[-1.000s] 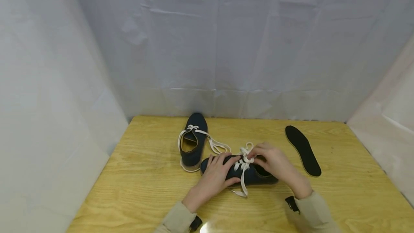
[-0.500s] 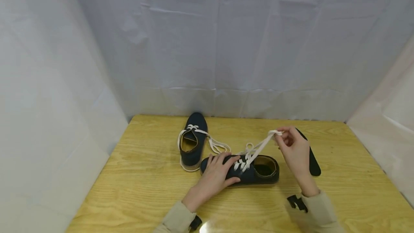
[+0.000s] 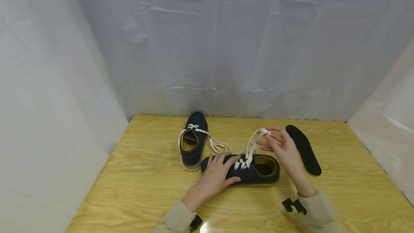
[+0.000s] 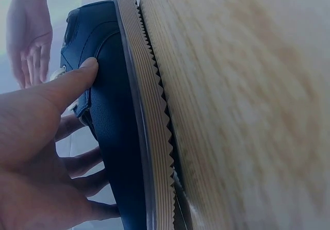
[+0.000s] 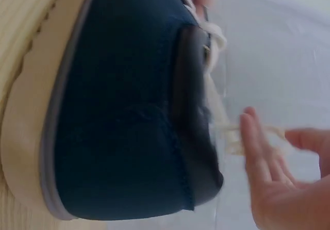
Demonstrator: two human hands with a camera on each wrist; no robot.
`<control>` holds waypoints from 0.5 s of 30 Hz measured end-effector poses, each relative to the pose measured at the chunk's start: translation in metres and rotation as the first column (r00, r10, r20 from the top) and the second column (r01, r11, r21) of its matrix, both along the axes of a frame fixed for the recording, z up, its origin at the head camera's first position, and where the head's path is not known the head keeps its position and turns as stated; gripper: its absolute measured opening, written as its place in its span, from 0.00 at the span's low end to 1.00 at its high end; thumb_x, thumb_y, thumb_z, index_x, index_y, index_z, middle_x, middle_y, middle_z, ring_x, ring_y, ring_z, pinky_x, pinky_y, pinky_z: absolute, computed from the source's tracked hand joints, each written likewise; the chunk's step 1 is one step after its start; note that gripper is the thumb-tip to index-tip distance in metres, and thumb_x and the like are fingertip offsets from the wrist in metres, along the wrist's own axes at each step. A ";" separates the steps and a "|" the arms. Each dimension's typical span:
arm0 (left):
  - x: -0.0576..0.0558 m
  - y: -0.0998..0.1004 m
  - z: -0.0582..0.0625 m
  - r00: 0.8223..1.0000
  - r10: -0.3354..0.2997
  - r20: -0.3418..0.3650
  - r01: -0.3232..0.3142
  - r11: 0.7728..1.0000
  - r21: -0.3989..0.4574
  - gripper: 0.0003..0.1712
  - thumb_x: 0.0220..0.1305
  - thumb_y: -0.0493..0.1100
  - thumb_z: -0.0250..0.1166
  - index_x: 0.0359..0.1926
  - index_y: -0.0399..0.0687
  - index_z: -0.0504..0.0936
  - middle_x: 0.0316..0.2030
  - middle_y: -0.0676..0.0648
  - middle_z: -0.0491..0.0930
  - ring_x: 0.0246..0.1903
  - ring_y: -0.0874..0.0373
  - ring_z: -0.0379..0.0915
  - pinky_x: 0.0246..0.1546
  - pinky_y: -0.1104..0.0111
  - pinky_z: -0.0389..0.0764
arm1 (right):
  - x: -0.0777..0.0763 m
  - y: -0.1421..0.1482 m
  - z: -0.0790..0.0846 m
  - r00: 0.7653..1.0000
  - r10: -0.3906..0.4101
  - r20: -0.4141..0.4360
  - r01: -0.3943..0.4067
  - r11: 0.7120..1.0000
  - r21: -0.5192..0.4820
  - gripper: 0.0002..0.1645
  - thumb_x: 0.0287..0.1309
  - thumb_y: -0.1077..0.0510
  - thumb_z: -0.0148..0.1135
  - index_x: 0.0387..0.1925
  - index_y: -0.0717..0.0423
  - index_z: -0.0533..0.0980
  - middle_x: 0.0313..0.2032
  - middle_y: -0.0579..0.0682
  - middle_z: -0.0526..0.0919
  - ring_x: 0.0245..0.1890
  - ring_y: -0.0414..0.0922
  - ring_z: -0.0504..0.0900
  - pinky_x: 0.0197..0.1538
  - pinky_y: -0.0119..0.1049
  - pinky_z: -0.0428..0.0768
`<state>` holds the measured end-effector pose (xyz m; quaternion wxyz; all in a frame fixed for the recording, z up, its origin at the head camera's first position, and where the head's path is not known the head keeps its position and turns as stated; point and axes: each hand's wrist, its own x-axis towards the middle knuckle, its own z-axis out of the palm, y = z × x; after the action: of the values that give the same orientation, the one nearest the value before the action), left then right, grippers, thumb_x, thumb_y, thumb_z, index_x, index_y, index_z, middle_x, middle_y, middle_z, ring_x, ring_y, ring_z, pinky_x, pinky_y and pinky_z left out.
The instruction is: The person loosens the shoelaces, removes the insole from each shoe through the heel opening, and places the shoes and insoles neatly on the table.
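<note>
Near shoe [image 3: 245, 171], navy, lies on the table [image 3: 136, 175] abt mid-width, closer to the front edge than the back, toe pointing to the table's left edge, opening toward the right edge. Left hand [image 3: 218, 175] rests flat over toe/vamp, fingers spread, pressing it down; in left wrist view thumb [image 4: 72, 83] lies along the upper, just above the ribbed sole [image 4: 149, 137]. Right hand [image 3: 280, 146] raised above the shoe's opening, thumb + forefinger pinching the white lace [image 3: 251, 146], other fingers fanned out straight. Lace runs up from the eyelets to the pinch, fairly taut. Right wrist view: heel of same shoe close up, lace blurred by the fingertips [image 5: 252, 132].

Second shoe [image 3: 193, 141], same navy w/ white laces, sits behind & left of the first, toe toward the back edge, its lace ends trailing loose on the wood twd the near shoe. Black insole [image 3: 303, 149] lies flat nr the back right corner, just beyond the right hand, apart from both shoes. Pale sheeting [image 3: 226, 46] hangs round three sides.
</note>
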<state>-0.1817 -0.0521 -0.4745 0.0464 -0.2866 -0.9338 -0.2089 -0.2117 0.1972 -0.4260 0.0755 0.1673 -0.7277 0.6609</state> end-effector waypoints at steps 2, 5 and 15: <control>0.000 0.000 0.000 1.000 0.000 -0.003 0.000 1.000 -0.002 0.38 0.66 0.61 0.66 0.74 0.60 0.68 0.69 0.41 0.66 0.70 0.44 0.62 0.69 0.36 0.58 | -0.001 -0.004 -0.003 0.998 0.054 0.019 -0.056 0.992 0.112 0.22 0.75 0.63 0.54 0.63 0.70 0.67 0.57 0.65 0.80 0.47 0.51 0.89 0.46 0.44 0.87; 0.000 0.000 0.000 1.000 0.001 -0.001 -0.001 1.000 -0.006 0.38 0.66 0.62 0.65 0.74 0.60 0.68 0.69 0.41 0.65 0.70 0.43 0.63 0.69 0.36 0.58 | 0.000 -0.006 -0.006 0.992 0.125 0.027 -0.126 0.926 0.356 0.20 0.73 0.65 0.56 0.63 0.65 0.73 0.60 0.68 0.77 0.52 0.57 0.85 0.48 0.45 0.86; 0.001 0.000 0.001 1.000 0.004 -0.004 -0.004 1.000 -0.012 0.38 0.66 0.62 0.65 0.73 0.59 0.69 0.69 0.42 0.66 0.69 0.43 0.63 0.69 0.37 0.58 | 0.001 -0.004 -0.010 0.928 0.297 -0.225 -0.031 0.664 0.747 0.15 0.56 0.66 0.73 0.44 0.50 0.86 0.44 0.47 0.88 0.44 0.48 0.87 0.45 0.45 0.85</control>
<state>-0.1804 -0.0521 -0.4730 0.0471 -0.2853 -0.9356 -0.2027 -0.2107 0.1930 -0.4357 0.0614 0.3565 -0.8889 0.2812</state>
